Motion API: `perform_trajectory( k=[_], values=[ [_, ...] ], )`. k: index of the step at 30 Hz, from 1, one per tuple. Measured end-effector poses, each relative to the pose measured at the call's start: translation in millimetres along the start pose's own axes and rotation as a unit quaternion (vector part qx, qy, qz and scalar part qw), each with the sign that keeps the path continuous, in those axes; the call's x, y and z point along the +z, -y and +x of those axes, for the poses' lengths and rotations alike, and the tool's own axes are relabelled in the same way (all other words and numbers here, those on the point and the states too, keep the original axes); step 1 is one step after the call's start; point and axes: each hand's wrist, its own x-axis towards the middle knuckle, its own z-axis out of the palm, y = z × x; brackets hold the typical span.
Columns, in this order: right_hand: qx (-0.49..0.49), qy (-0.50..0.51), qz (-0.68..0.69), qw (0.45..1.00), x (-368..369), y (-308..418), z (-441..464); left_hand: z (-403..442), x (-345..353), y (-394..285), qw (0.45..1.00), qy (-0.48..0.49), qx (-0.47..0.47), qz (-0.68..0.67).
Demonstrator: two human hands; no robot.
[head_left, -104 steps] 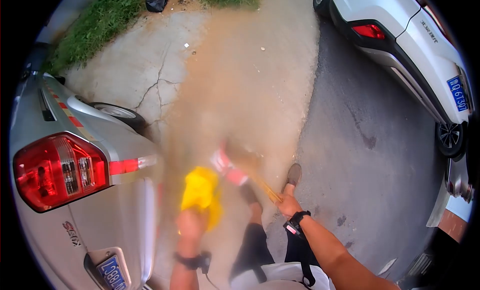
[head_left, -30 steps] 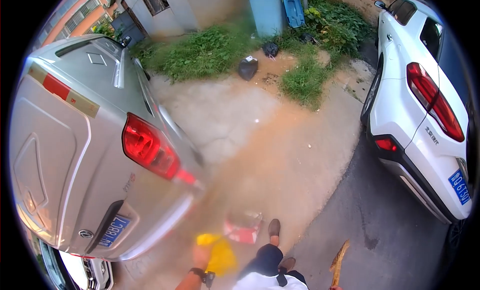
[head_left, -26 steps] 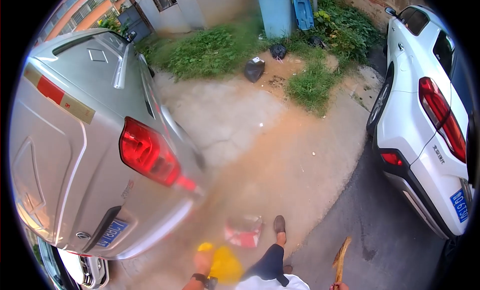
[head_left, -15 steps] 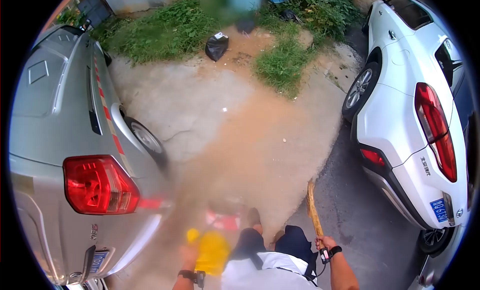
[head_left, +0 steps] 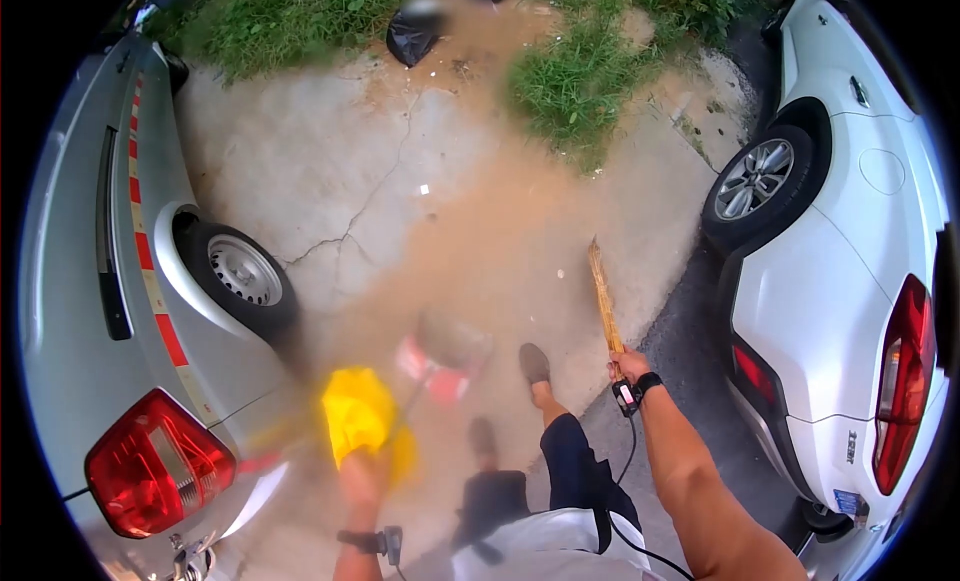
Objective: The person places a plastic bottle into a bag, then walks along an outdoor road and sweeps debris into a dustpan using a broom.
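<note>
My right hand point(head_left: 629, 365) is closed around the lower end of a wooden stick point(head_left: 603, 296), which points forward over the pavement with its tip near the edge of the tarmac. On the left, my left hand point(head_left: 362, 469) grips a bright yellow, crumpled thing point(head_left: 357, 413) like a bag or cloth; the fingers are mostly hidden and blurred. Just beyond it is a smeared red-and-white thing point(head_left: 441, 379) with a greyish part, possibly a container. I cannot make out whether it hangs from the left hand.
A silver vehicle point(head_left: 70, 281) stands along the left and a white car point(head_left: 810, 261) along the right. Ahead, a black plastic bag point(head_left: 411, 39) lies by weeds point(head_left: 570, 91) at the edge of cracked concrete point(head_left: 320, 171). Part of my view is hazy.
I have stepped forward between the vehicles, and the black bag is nearer. Both hands have moved forward; the stick now reaches farther ahead, and the yellow thing has swung up and left.
</note>
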Motion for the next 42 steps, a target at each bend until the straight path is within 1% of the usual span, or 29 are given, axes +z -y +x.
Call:
perform_trajectory(
  k=[1, 2, 3, 5, 6, 7, 8, 10, 12, 13, 15, 17, 18, 20, 21, 22, 23, 25, 27, 28, 30, 31, 32, 33, 34, 35, 37, 40, 42],
  values=[
    [0.011, -0.019, 0.0, 1.0, 19.4, 15.7, 6.3, 10.8, -0.3, -14.5, 1.0, 0.007, -0.002, 0.01],
    [0.01, -0.015, -0.017, 1.0, 37.2, 17.4, 17.3, 20.0, 0.3, -27.8, 1.0, 0.015, -0.005, 0.02],
    [0.007, 0.011, -0.014, 1.0, 56.6, 13.3, 17.8, 27.4, 1.8, -41.7, 1.0, 0.005, -0.012, -0.001],
    [-0.018, 0.062, -0.138, 0.988, 87.8, -17.8, 17.5, 41.5, -2.4, -61.8, 1.0, 0.016, 0.001, 0.012],
    [0.017, 0.105, -0.113, 0.988, 102.8, -9.9, -15.0, 48.0, -8.4, -70.5, 1.0, 0.018, 0.01, 0.018],
    [0.039, 0.145, -0.132, 0.98, 105.8, -8.8, -29.5, 52.7, -17.0, -80.0, 0.999, 0.046, -0.014, 0.013],
    [0.074, 0.176, -0.143, 0.971, 109.7, 13.2, -54.6, 55.3, -18.5, -80.4, 0.998, 0.051, -0.021, 0.028],
    [0.116, 0.219, -0.12, 0.961, 100.1, 33.3, -70.9, 62.9, -16.0, -75.4, 0.996, 0.059, -0.03, 0.053],
    [0.053, 0.192, -0.206, 0.958, 101.3, 60.3, -94.4, 65.5, -16.1, -70.2, 0.996, 0.06, -0.042, 0.042],
    [0.013, 0.208, -0.254, 0.945, 96.6, 66.3, -87.9, 66.8, -16.8, -68.1, 0.996, 0.061, -0.048, 0.037],
    [-0.117, 0.162, -0.391, 0.899, 100.1, 87.8, -67.6, 69.2, -18.3, -69.8, 0.994, 0.079, -0.064, 0.032],
    [-0.216, 0.11, -0.481, 0.843, 115.8, 119.7, -43.9, 72.3, -19.2, -73.6, 0.994, 0.088, -0.069, 0.02],
    [-0.25, 0.085, -0.507, 0.821, 132.2, 145.3, -28.4, 73.1, -21.2, -75.6, 0.994, 0.086, -0.067, 0.011],
    [-0.342, 0.034, -0.574, 0.743, 179.4, 200.6, -1.9, 72.5, -20.1, -74.3, 0.994, 0.089, -0.068, 0.012],
    [-0.362, 0.016, -0.603, 0.711, 206.2, 227.5, 11.3, 73.0, -17.8, -72.2, 0.993, 0.093, -0.07, 0.021],
    [-0.361, -0.008, -0.623, 0.694, 234.1, 250.6, 30.9, 73.2, -16.3, -70.8, 0.992, 0.097, -0.073, 0.03],
    [-0.368, -0.01, -0.628, 0.685, 260.3, 274.2, 47.3, 73.0, -19.1, -74.0, 0.992, 0.097, -0.073, 0.026],
    [-0.4, -0.039, -0.631, 0.663, 307.2, 311.5, 75.6, 72.7, -28.5, -85.6, 0.993, 0.096, -0.071, 0.019],
    [-0.407, -0.034, -0.657, 0.634, 340.5, 338.1, 102.1, 71.2, -27.8, -86.6, 0.992, 0.098, -0.083, 0.015],
    [-0.398, -0.017, -0.687, 0.608, 346.6, 341.1, 101.2, 69.3, -26.3, -85.1, 0.991, 0.101, -0.087, 0.012],
    [-0.376, 0.017, -0.746, 0.55, 353.3, 344.7, 92.6, 66.1, -20.9, -78.9, 0.993, 0.081, -0.085, -0.003],
    [-0.375, 0.035, -0.74, 0.557, 339.2, 328.2, 97.2, 64.5, -18.9, -75.5, 0.994, 0.071, -0.08, -0.009],
    [-0.383, 0.04, -0.755, 0.531, 323.2, 306.5, 91.0, 64.0, -17.6, -73.6, 0.995, 0.058, -0.076, -0.019],
    [-0.368, 0.059, -0.762, 0.53, 303.1, 287.1, 69.1, 63.6, -17.7, -73.0, 0.994, 0.064, -0.082, -0.018],
    [-0.328, 0.084, -0.791, 0.511, 279.3, 263.4, 69.1, 64.3, -18.1, -73.5, 0.994, 0.07, -0.087, -0.018],
    [-0.303, 0.114, -0.785, 0.528, 255.5, 241.5, 52.5, 65.0, -18.7, -73.9, 0.993, 0.077, -0.09, -0.017],
    [-0.252, 0.189, -0.735, 0.6, 210.5, 208.7, 14.4, 66.4, -17.9, -74.6, 0.993, 0.076, -0.093, -0.014],
    [-0.21, 0.18, -0.74, 0.613, 166.6, 171.9, -46.3, 67.7, -22.8, -73.7, 0.993, 0.07, -0.089, -0.018],
    [-0.223, 0.15, -0.73, 0.629, 153.0, 157.6, -64.8, 69.0, -24.1, -72.9, 0.993, 0.073, -0.087, -0.019]
  ],
)
